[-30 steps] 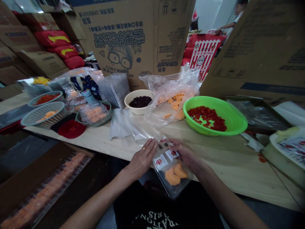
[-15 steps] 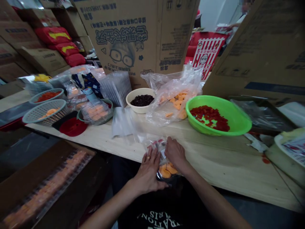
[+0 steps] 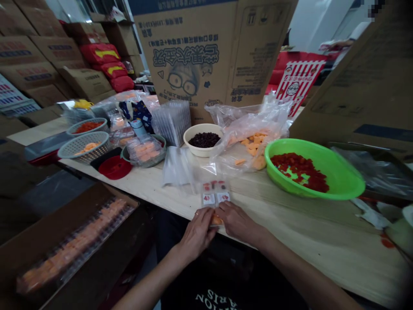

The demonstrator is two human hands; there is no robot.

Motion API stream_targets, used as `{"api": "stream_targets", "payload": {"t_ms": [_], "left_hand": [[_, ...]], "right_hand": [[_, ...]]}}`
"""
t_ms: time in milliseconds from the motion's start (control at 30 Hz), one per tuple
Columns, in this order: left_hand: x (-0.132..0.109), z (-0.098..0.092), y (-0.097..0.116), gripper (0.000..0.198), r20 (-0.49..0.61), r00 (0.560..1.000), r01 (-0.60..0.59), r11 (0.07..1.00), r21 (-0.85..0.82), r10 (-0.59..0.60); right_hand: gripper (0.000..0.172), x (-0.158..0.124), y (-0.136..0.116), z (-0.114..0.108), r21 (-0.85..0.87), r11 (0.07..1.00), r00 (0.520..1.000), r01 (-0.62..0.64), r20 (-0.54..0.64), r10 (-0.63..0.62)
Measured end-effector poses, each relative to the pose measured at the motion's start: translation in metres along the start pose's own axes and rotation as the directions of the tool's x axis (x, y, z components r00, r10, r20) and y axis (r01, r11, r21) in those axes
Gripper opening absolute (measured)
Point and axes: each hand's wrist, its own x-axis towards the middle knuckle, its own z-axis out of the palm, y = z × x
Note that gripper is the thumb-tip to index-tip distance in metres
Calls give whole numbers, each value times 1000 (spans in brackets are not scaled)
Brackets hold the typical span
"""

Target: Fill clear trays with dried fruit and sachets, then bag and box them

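Note:
Both my hands meet at the near edge of the wooden table. My left hand and my right hand press their fingers together on the near end of a small clear snack bag. The bag lies flat on the table and holds small white-and-red sachets, dark pieces and orange slices; the orange part is mostly hidden under my fingers. A stack of empty clear bags lies just beyond it.
A green bowl of red pieces sits at right, a white bowl of dark pieces behind the bag, a plastic bag of orange slices between them. Baskets and a red lid stand at left. A carton of filled packs sits lower left. Big cardboard boxes wall the back.
The bag went from hanging tilted over the table edge to lying flat on the table. Both hands slid to its near end and closed on it. The camera shifted left.

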Motion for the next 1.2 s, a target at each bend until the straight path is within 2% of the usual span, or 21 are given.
{"api": "stream_targets", "payload": {"t_ms": [100, 167, 300, 367, 433, 533, 600, 700, 800, 900, 1067, 1200], "left_hand": [[-3, 1, 5, 19, -16, 999, -41, 999, -27, 40], [-5, 4, 10, 6, -51, 999, -23, 998, -63, 20], [-8, 4, 21, 10, -94, 995, 18, 999, -39, -21], [-8, -2, 25, 13, -134, 991, -7, 999, -44, 1], [-7, -8, 26, 36, -130, 991, -58, 992, -111, 44], [-7, -10, 23, 60, -1, 988, -153, 970, -187, 156], [-8, -5, 21, 57, 53, 971, -216, 955, -201, 231], [-10, 7, 20, 40, 13, 959, -277, 942, -191, 284], [-10, 19, 25, 23, -65, 959, -282, 951, -128, 276], [-6, 29, 32, 22, -122, 967, -232, 972, -47, 225], [1, 47, 37, 28, -173, 967, -168, 979, 112, 186], [-4, 48, 34, 24, -119, 968, -217, 975, 47, 221]], "right_hand": [[41, -12, -10, -6, 82, 997, 1000, 1, -17, 1], [43, -18, -19, -10, 132, 991, 999, 19, -28, -16], [40, -27, -36, -23, 188, 981, 997, 55, -68, -43], [41, -32, -40, -31, 222, 973, 993, 59, -109, -35], [38, -38, -41, -37, 269, 962, 988, 43, -151, -1], [30, -48, -39, -35, 348, 937, 980, 5, -188, 64], [30, -55, -40, -27, 395, 919, 980, -10, -177, 87], [32, -63, -45, -11, 387, 921, 987, -45, -122, 99], [28, -71, -49, -2, 326, 941, 993, -92, -35, 109], [26, -77, -48, -3, 311, 940, 990, -143, 36, 138], [38, -93, -50, 6, 270, 932, 967, -243, -5, 253], [38, -113, -56, 13, 270, 929, 960, -251, -51, 275]]}}
